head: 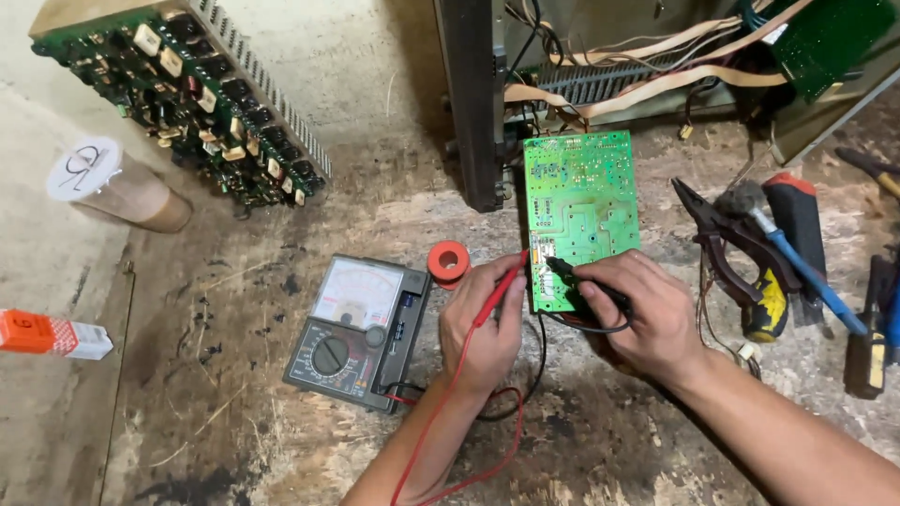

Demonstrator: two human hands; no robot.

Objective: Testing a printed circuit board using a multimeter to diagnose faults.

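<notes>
Probing step in hand: red probe [502,286] gripped by left hand [483,328], black probe [577,276] by right hand [637,319], both tips set on green circuit board [581,211] mid-bench; analog multimeter [361,328] just left. Next likely needs steady tips, meter read.

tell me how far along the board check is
Done: green circuit board lies solder side up, analog multimeter beside it. In hand: left hand holds the red probe, right hand the black probe, both tips at the board's lower edge. Left: most of the board.

A worn, stained wooden table [281,450] fills the view; a dark metal chassis [473,103] stands at its far edge.
</notes>
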